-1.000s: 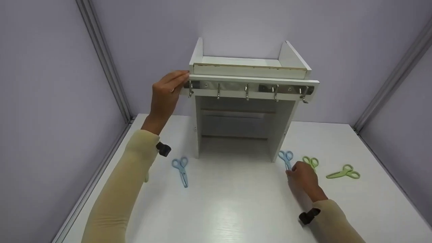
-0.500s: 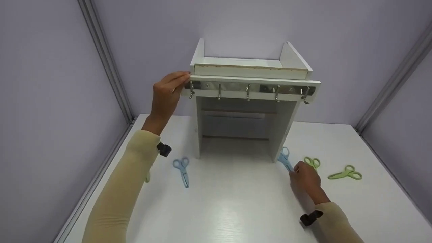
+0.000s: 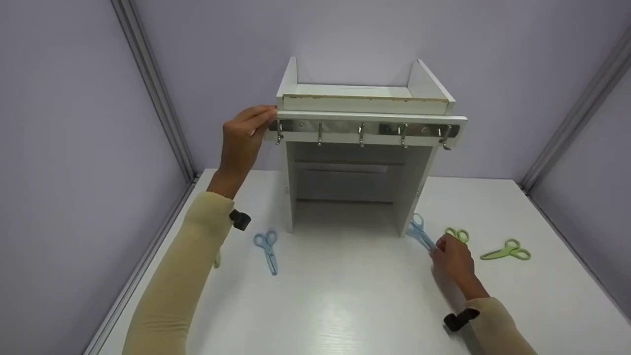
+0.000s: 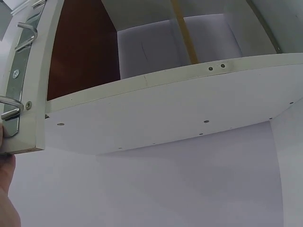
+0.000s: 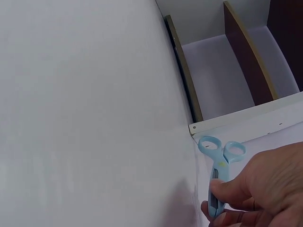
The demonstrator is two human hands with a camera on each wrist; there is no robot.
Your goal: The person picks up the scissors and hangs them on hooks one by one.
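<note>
- Pinching the blades of the blue scissors (image 3: 419,231), the right hand (image 3: 452,260) sits low on the white table (image 3: 345,305), near the right side.
- Those blue scissors have their handles lifted up, right by the foot of the shelf's right wall; the right wrist view shows the fingers (image 5: 222,194) curled round the blades.
- Just right of that hand lie green scissors (image 3: 458,234), partly hidden by it.
- More green scissors (image 3: 508,250) lie flat farther right, apart from the hand.
- On the left side, a second pair of blue scissors (image 3: 266,250) lies flat on the table, close to the left sleeve (image 3: 182,276).
- Farther back stands the white shelf (image 3: 365,162), open at the front.
- A row of metal hooks (image 3: 361,134) hangs along its front rail, up high.
- The left hand (image 3: 242,140) is raised up; its fingers are bent and touch the left end of that rail, beside the first hook.
- Behind it all are pale purple walls (image 3: 74,123).
</note>
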